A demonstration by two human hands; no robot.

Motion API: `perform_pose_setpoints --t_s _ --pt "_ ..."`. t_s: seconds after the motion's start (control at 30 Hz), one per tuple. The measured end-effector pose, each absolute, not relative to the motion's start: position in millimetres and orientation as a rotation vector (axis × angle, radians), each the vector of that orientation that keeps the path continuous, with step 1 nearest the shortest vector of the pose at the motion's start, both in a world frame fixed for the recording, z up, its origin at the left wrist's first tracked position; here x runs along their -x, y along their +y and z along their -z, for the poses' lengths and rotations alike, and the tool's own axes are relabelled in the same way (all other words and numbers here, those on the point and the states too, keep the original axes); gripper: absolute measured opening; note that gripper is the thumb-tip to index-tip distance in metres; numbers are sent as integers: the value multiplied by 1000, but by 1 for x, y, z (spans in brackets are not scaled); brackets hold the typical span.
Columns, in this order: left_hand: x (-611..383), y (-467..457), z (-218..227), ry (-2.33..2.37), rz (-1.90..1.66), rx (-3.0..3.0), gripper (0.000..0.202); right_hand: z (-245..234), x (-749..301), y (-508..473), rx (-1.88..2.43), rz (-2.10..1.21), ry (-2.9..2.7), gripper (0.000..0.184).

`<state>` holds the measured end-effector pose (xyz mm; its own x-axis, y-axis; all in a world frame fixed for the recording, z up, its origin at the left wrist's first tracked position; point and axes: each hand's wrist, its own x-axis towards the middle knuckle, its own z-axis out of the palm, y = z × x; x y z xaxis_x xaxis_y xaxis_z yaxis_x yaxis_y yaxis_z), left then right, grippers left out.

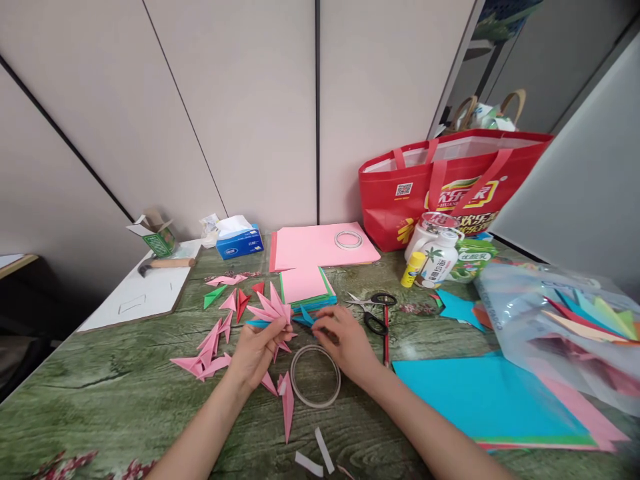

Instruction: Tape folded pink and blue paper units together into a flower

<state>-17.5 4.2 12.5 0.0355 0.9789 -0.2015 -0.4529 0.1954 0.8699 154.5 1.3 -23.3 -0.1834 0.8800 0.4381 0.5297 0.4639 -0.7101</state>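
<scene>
My left hand (263,350) is closed on a folded pink paper flower (271,305) with pointed petals, and a bit of blue paper juts out beside it. Between the thumb and fingers of my right hand (347,340) is a small folded blue paper piece (304,318), close to the flower's right side. Below the hands lies a roll of double-sided tape (316,404). Several pink folded paper pieces (205,357) are scattered to the left, with a green folded piece (214,297) and red ones (242,305) among them.
Behind my hands sit stacked square papers (303,283) and pink sheets (310,245) with another tape roll (348,241). Scissors (374,313), a pencil (386,337), a glue stick (413,269) and blue sheets (480,400) lie rightward. A red bag (390,200), tissue box (240,244) and hammer (167,264) stand farther back.
</scene>
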Motion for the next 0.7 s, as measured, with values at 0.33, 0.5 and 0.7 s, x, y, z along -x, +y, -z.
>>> perform_pose_setpoints --t_s 0.33,0.5,0.7 --pt "16 3 -5 1017 -1253 -890 16 30 -154 3 1112 -345 -1963 15" --pt "15 2 -8 1087 -1259 -913 18 28 -155 4 1125 -497 -1815 6" --pt "12 4 -6 1052 -1275 -862 19 30 -152 5 1167 -741 -1574 14"
